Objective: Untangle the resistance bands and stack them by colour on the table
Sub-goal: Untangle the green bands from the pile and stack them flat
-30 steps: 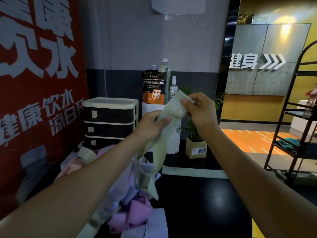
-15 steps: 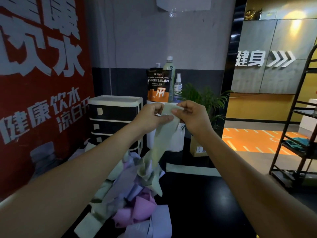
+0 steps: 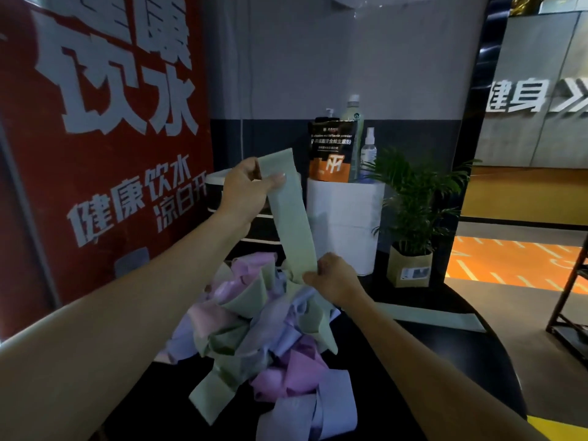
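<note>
Above the tangled pile (image 3: 254,338) of green, lilac and pink resistance bands, a pale green band (image 3: 291,214) was stretched taut between the two hands. Half a second before, both hands had been close together at its upper end; now they were well apart, the right one having slid down the strip. The left hand (image 3: 246,192) pinched the band near its top, thumb pressed across the front face and fingers curled behind, with a short free end standing up above the thumb. The right hand (image 3: 334,278) gripped the lower part just above the heap, fingers closed round it. The band's long axis ran steeply, nearly upright, leaning from upper left to lower right, its flat face turned toward the camera. Below the right hand the green strip went on into the tangle, where its course could not be followed.

The pile lay on the dark counter (image 3: 429,361), toward its left and far side. Another green band (image 3: 436,318) lay flat and straight near the counter's far edge, apart from the heap. Beyond the far edge stood a drawer unit (image 3: 261,227) and a white bin (image 3: 346,218) carrying a black-and-orange pouch (image 3: 331,151), a tall bottle (image 3: 351,109) and a spray bottle (image 3: 369,148). A potted plant (image 3: 410,198) stood to the right of the bin, and a red wall with white lettering (image 3: 105,122) filled the left side.
</note>
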